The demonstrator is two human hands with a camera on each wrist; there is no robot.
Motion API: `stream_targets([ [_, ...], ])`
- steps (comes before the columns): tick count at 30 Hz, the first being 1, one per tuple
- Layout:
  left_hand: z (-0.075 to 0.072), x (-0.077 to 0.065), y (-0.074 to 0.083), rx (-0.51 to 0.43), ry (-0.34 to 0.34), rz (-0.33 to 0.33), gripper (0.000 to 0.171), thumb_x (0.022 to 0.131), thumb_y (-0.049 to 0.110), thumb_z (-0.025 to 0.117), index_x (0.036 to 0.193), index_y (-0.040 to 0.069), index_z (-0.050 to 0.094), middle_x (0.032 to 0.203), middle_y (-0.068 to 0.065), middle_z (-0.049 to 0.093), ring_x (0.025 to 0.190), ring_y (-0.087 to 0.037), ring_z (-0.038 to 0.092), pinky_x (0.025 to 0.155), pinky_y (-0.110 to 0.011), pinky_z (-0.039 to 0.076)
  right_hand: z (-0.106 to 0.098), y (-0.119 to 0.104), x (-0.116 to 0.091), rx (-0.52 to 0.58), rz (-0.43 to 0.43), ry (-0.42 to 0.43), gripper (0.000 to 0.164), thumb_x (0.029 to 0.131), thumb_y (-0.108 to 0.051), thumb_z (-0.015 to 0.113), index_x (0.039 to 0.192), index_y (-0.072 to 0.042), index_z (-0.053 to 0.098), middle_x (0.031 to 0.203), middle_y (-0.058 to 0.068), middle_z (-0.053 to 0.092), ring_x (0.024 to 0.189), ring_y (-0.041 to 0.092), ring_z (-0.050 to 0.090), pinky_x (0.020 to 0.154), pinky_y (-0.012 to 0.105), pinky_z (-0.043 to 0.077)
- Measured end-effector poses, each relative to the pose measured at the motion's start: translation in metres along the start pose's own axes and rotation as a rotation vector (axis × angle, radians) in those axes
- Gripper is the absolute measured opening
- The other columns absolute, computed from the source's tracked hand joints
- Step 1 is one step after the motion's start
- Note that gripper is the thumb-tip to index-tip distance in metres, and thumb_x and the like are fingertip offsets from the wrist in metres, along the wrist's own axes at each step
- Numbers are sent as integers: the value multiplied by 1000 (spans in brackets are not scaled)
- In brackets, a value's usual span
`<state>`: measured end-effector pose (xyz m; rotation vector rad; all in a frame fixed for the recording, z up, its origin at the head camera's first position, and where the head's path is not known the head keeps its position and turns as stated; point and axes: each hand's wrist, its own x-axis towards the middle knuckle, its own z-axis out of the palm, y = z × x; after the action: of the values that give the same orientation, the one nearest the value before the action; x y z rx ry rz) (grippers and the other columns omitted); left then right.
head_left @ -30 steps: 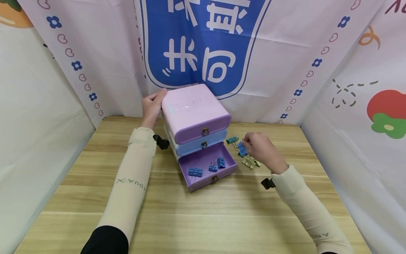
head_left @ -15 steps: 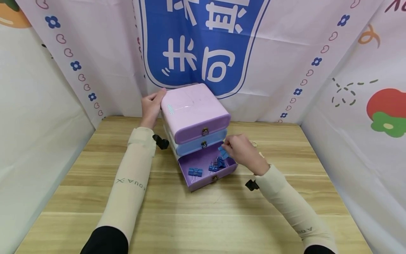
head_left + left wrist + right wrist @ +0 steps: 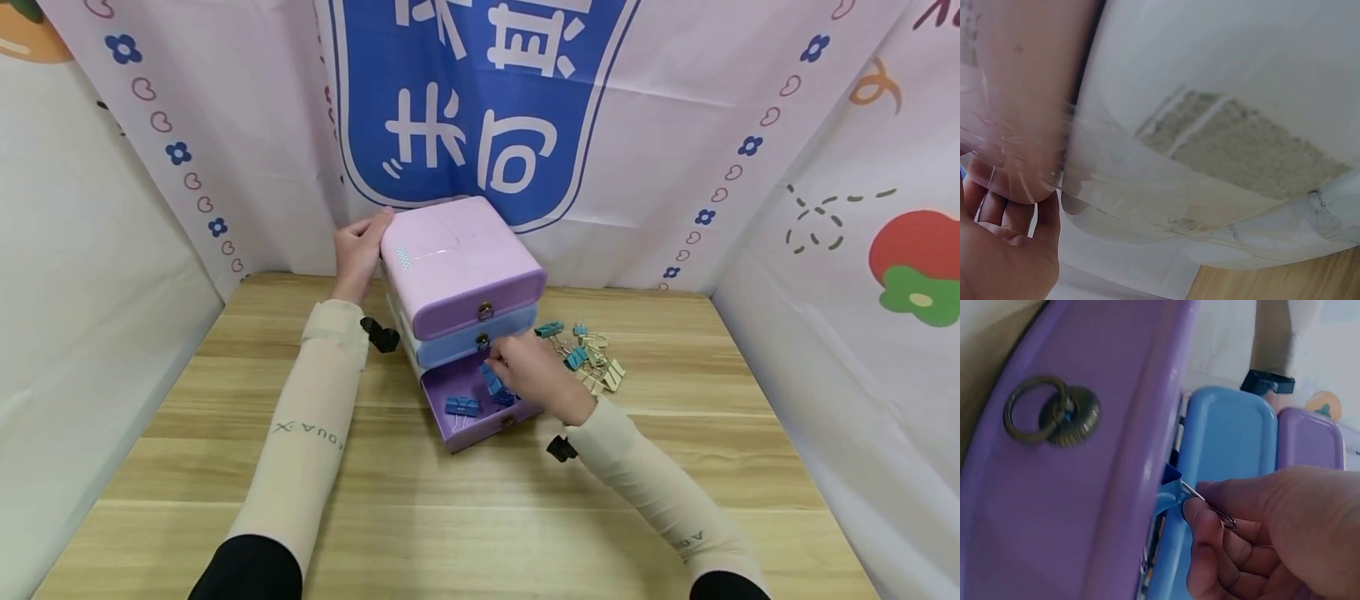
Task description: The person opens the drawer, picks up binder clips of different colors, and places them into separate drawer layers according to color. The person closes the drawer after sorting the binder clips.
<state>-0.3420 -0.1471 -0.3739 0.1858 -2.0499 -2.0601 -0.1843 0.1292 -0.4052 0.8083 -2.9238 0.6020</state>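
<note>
A small drawer cabinet (image 3: 465, 250) with a pink top stands on the table, its bottom purple drawer (image 3: 480, 435) pulled out. My left hand (image 3: 358, 254) holds the cabinet's back left corner; in the left wrist view the left hand (image 3: 1013, 250) lies against its back edge. Over the open drawer, my right hand (image 3: 536, 367) pinches a blue binder clip (image 3: 492, 379) by its wire handle, seen in the right wrist view between thumb and finger of the right hand (image 3: 1260, 525). Another blue binder clip (image 3: 462, 407) lies in the drawer, with more partly hidden behind the hand.
Right of the cabinet lies a loose pile of gold binder clips (image 3: 613, 375), with a teal binder clip (image 3: 550, 329) and a light blue binder clip (image 3: 576, 358) among them. The blue middle drawer (image 3: 450, 346) is closed. A printed cloth (image 3: 630, 167) hangs right behind the cabinet.
My right hand has carried a blue binder clip left from the pile to over the open drawer. The left hand has stayed on the cabinet.
</note>
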Motion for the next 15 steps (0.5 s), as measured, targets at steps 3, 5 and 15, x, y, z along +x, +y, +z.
stream_targets([
  [3, -1, 1, 0, 1, 2, 7, 53, 92, 60, 75, 118, 14, 81, 92, 10, 70, 90, -8, 58, 78, -25, 46, 7, -3, 4, -85, -32, 15, 15, 100, -14, 73, 86, -9, 76, 86, 0, 67, 66, 8, 58, 59, 22, 50],
  [5, -1, 1, 0, 1, 3, 8, 54, 92, 60, 75, 117, 14, 81, 91, 10, 70, 90, -8, 58, 78, -25, 46, 11, -5, 6, -96, -48, 17, 15, 100, -14, 72, 86, -10, 76, 87, 0, 68, 66, 8, 59, 60, 22, 51],
  [15, -1, -1, 0, 6, 3, -3, 54, 92, 61, 75, 119, 14, 81, 96, 9, 70, 94, -9, 58, 83, -25, 47, 12, -12, 10, -58, -85, 29, 15, 102, -16, 71, 87, -12, 72, 78, -3, 66, 60, 4, 56, 57, 20, 48],
])
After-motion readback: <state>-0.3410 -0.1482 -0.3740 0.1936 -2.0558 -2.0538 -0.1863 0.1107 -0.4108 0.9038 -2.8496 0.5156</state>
